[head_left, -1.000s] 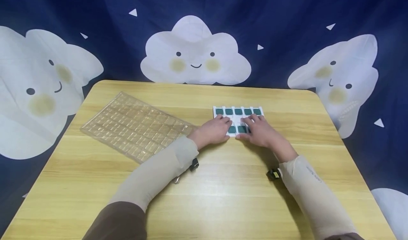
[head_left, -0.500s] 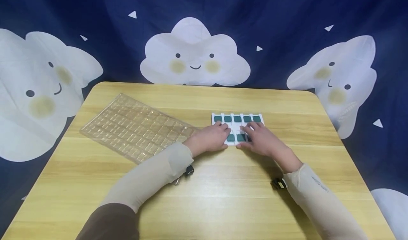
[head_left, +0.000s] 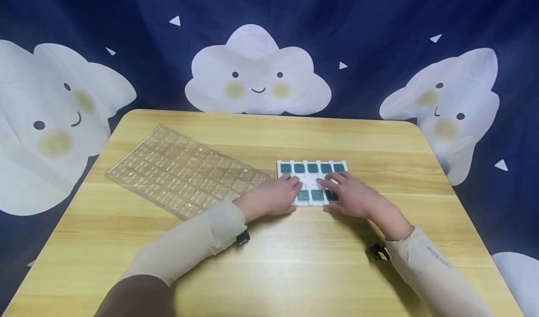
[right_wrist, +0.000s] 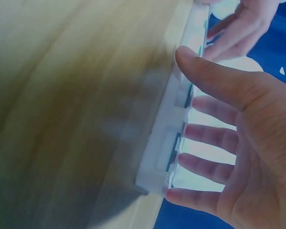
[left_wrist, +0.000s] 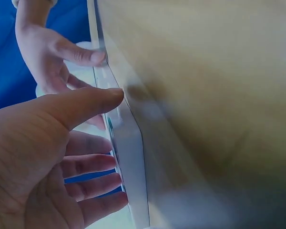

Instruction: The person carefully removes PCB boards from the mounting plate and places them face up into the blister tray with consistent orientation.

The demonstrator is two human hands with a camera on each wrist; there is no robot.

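Plainly, the white tray [head_left: 310,182] lies flat on the pale wooden table [head_left: 286,279], a little right of the middle and between the person's hands. From where I stand, its long axis runs left to right, roughly level with the table's far edge, so its short ends face left and right and its broad face points up. Green pieces [head_left: 312,168] sit in it in 2 rows along that axis: 5 show in the far row, while the near row shows 2 green and 1 dark piece [head_left: 331,195] between the hands.

The left hand [head_left: 275,198] covers the near left part of the tray, the right hand [head_left: 355,194] the near right part. Both grips are loose and spread: the fingers reach over the top and touch it without wrapping round, and each thumb stands well apart from them at the near edge. How hard either hand presses, I cannot tell.

To the left lies a clear plastic tray [head_left: 185,172] with many small compartments, turned slantwise, its long axis going from far left to near right. The left sleeve [head_left: 193,251] crosses above its near corner region; the right sleeve [head_left: 433,270] comes in from the near right. A small black device [head_left: 243,238] shows under the left wrist. Beyond the table hangs a dark blue curtain [head_left: 362,8] printed with smiling white clouds [head_left: 258,59].
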